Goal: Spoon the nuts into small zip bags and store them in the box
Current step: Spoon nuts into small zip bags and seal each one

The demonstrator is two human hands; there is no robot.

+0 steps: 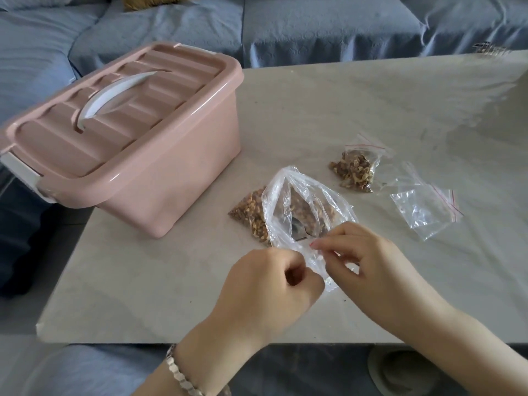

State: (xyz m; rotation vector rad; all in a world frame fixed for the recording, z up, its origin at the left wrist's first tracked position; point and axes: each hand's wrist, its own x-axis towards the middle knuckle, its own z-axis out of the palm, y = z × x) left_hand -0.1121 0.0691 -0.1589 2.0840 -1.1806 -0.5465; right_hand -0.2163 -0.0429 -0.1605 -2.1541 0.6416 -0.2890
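Observation:
A large clear plastic bag (297,201) of nuts lies mouth-open at the table's middle, with a metal spoon (297,230) inside it. My left hand (274,284) and my right hand (360,255) both pinch the bag's near edge. A small zip bag filled with nuts (354,170) lies behind to the right. Another packet of nuts (248,214) lies partly hidden behind the big bag on its left. Empty small zip bags (425,207) with red strips lie at the right. The pink box (120,132) stands at the left, lid shut, white handle on top.
The pale stone table (314,104) ends close to me and at the left beside the box. A blue-grey sofa (314,27) runs along the far side and the left. A slipper (397,370) lies on the floor under the near edge.

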